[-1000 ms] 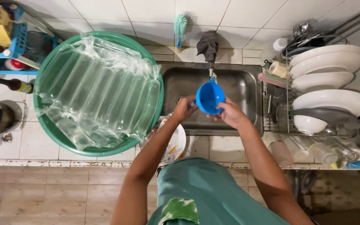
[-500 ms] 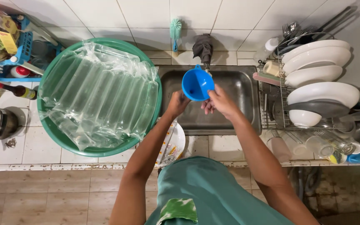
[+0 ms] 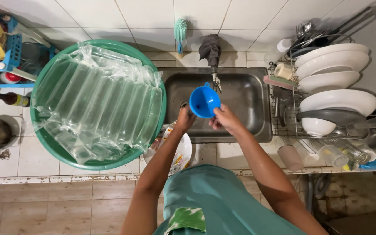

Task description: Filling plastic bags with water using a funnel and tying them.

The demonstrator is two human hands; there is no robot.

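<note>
A blue plastic funnel (image 3: 204,102) is held over the steel sink (image 3: 249,117), just under the tap (image 3: 216,81), which has a dark cloth wrapped around it. My right hand (image 3: 223,119) grips the funnel's lower right rim. My left hand (image 3: 185,118) touches the funnel from the lower left, fingers curled against it. The funnel's wide mouth faces up toward the camera.
A big green basin (image 3: 57,148) holding clear inflated plastic packaging (image 3: 96,104) sits left of the sink. A dish rack with white plates (image 3: 334,74) and bowls stands to the right. A white plate (image 3: 182,152) rests at the counter's front edge. A teal brush (image 3: 180,32) hangs on the tiled wall.
Both hands have kept hold of the blue funnel and shifted it slightly under the tap; the funnel has turned so its mouth faces the camera more.
</note>
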